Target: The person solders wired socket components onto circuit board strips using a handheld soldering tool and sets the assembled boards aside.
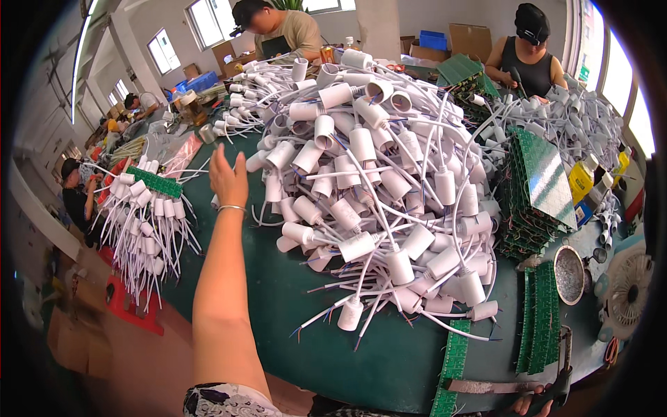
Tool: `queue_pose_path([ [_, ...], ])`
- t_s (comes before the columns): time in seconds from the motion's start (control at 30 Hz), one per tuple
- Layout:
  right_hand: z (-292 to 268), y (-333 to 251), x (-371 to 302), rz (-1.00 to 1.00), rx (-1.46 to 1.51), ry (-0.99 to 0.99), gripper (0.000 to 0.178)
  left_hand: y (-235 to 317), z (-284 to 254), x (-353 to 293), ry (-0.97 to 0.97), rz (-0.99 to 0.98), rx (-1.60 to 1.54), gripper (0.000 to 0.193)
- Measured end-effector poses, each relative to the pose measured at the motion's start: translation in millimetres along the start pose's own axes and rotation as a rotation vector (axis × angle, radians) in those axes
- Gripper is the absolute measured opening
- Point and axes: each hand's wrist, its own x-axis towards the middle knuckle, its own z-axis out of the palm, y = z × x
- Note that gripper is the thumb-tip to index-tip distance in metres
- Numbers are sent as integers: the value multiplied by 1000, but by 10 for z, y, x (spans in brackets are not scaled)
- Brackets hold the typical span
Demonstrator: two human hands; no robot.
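My left hand (229, 182) reaches out over the left side of the table, fingers apart and holding nothing, a bracelet at its wrist. It is beside a large heap of white lamp holders (361, 146) with white cables. At the lower right edge my right hand (533, 404) is partly cut off, its fingers closed around a tool with a dark handle (558, 390), whose kind I cannot make out. Close to it are a flat metal bar (493, 386) and a strip of green circuit boards (453, 354) lying under the bar's left end.
Lamp holders topped by a green board (154, 182) hang over the table's left edge. Stacked green circuit boards (531, 187), long board strips (538, 320), a round metal dish (569, 275) and a small fan (629, 292) stand right. Two people work across the table.
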Motion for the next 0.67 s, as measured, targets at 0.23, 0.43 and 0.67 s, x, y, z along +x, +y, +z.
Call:
queue_pose_path([
  [0.23, 387, -109, -55, -44, -65, 135, 46, -289, 170, -101, -795, -371, 522, 38],
  [0.43, 430, -143, -103, -39, -76, 207, 46, 0, 295, -40, -744, -345, 651, 28],
  [0.67, 315, -149, -100, -16, -61, 154, 48, -1128, 127, 207, -753, -896, -292, 43],
])
